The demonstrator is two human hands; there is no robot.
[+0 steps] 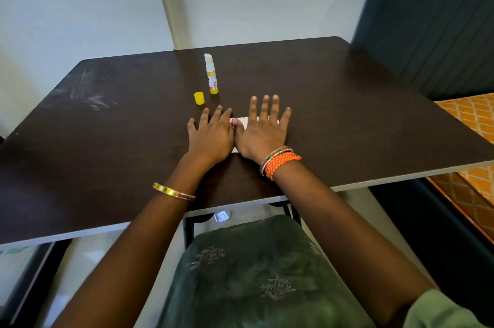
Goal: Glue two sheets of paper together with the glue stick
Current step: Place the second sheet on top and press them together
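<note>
I see my left hand [211, 135] and right hand [263, 128] lying flat side by side on the white paper [240, 121], fingers straight and spread, palms pressing down, thumbs meeting in the middle. The paper sits near the centre of the tabletop [347, 113], a little toward its near edge, and my hands cover it almost wholly; only slim white strips show between the thumbs and between the right fingers. I cannot tell one sheet from the other.

The glue stick [211, 73] stands upright beyond my left hand, toward the far edge, uncapped: a white tube with a yellow base and a rounded white tip. Its label carries orange and red print, too small for me to read. Its cap [199, 98], a squat yellow cylinder, stands just beside it, nearer the left hand.

The tabletop is dark brown with a matte wood-like face, a pale edge band and faint scribbled marks toward its left far corner. A gold bangle [173, 191] rings my left forearm; a braided orange band [283, 163] and beaded bangles circle the right wrist.
</note>
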